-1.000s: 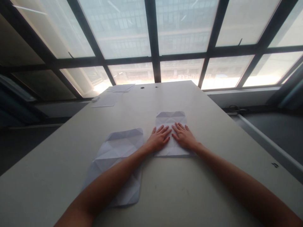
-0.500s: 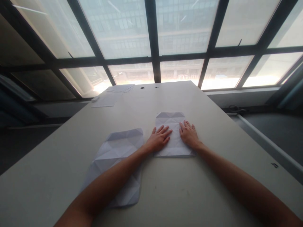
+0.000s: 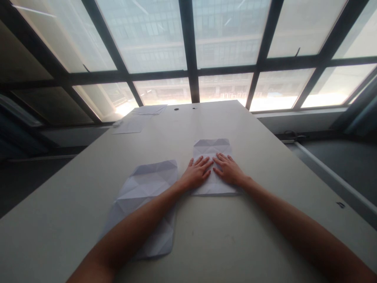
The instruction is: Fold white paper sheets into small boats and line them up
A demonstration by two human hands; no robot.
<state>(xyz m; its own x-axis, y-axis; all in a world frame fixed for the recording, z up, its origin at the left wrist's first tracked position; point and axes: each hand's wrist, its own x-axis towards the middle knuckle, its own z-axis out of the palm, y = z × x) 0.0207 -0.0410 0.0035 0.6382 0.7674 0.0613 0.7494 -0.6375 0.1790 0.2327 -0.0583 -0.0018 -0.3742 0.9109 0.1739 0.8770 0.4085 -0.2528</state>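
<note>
1. The left hand [image 3: 196,173] and right hand [image 3: 227,169] lie flat on the small, creased white paper [image 3: 212,150], fingers spread, not gripping it.
2. That paper sits around the middle of the big white table [image 3: 247,232], away from its far edge.
3. A bigger creased white paper [image 3: 144,184] lies to its left, partly under the left arm.
4. Flat white sheets [image 3: 129,125] lie by the table's far left corner.

The right grip [image 3: 228,170] has slid inward across the creased paper [image 3: 215,186] from near its right edge, its fingers now just beside those of the left grip [image 3: 196,173].
</note>
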